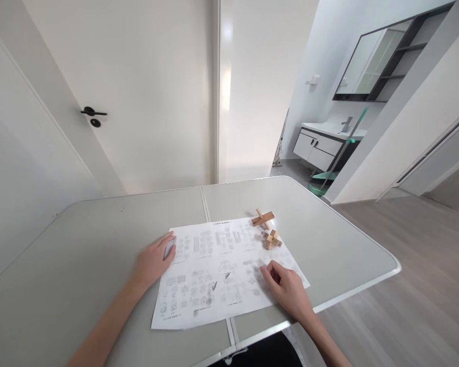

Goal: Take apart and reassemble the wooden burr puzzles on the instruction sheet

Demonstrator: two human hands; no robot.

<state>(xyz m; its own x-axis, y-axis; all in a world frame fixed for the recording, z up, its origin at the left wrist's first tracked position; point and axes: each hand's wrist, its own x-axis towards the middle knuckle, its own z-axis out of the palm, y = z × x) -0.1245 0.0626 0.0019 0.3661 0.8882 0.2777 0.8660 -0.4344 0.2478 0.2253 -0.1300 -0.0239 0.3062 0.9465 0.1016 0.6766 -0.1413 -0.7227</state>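
In the head view, the relation that matters is between the right hand and two small wooden objects, with the printed sheet as landmark. The interlocked block cluster lies on the sheet near its right edge, just beyond the right hand and apart from it. The crossed wooden piece lies farther out, at the sheet's far right corner; its flat slat runs roughly along the sheet's far edge, slightly slanted, and a thinner stick crosses it. The right hand is clearly the nearer one to both.

That hand rests on the sheet's right part, fingers loosely curled toward the thumb around a small dark gap. Nothing shows in it, though I cannot tell whether something is hidden inside. The left hand lies over the sheet's left edge, thumb apart from the fingers; a grey patch shows between them, and I cannot tell whether it is held.

The cluster is chunky and blocky, mixing pale and darker wood; the crossed piece is a warmer reddish brown. The sheet is thin white paper with grey printed figures. Beneath it, the matte grey-green tabletop has rounded corners and a pale, shiny rim.
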